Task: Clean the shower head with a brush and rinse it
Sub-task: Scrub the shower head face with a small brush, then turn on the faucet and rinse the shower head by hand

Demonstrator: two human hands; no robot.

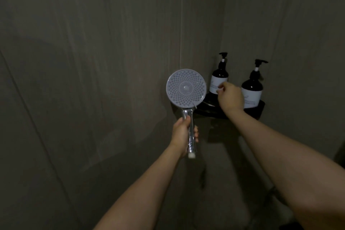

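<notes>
The shower head (186, 87) is round, with a pale grey nozzle face turned toward me and a chrome handle. My left hand (183, 133) grips that handle and holds the head upright at centre frame. My right hand (231, 97) reaches over the black corner shelf (207, 111), to the right of the shower head and apart from it. Its fingers are curled and pinch a small white thing (219, 90) that is too small and dim to identify. No brush is plainly visible.
Two dark pump bottles with white labels stand on the shelf, one at the back (220, 78) and one to the right (252, 89). Grey tiled walls meet in the corner behind the shelf. The light is dim, and the lower right is dark.
</notes>
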